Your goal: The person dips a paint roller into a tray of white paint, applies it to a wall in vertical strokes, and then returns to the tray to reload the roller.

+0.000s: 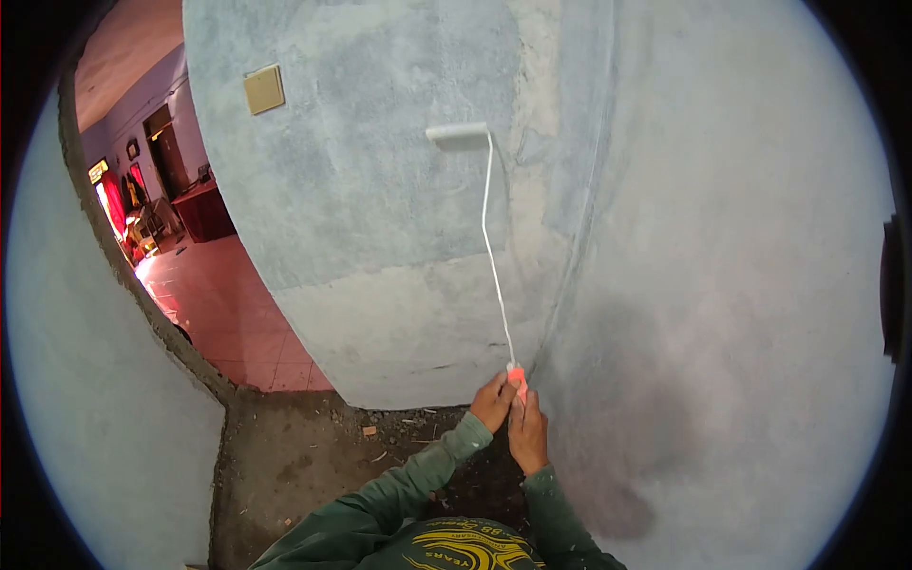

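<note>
Both of my hands are wrapped round the orange handle of a paint roller (pixel 490 228). My left hand (pixel 492 400) grips it from the left side, near the top of the handle. Close beside it, my right hand (pixel 528 432) holds the handle from the right and a little lower. A long, thin white rod runs up from the handle to the white roller sleeve (pixel 458 131), which lies level against the grey-blue wall (pixel 370 171). My fingers cover part of the handle.
A beige switch plate (pixel 264 89) sits on the wall, left of the roller. On the right, another pale wall (pixel 741 237) meets it at a corner. A doorway at left shows a room with a reddish tiled floor (pixel 256 323). Rubble bits lie on the rough ground (pixel 313 456).
</note>
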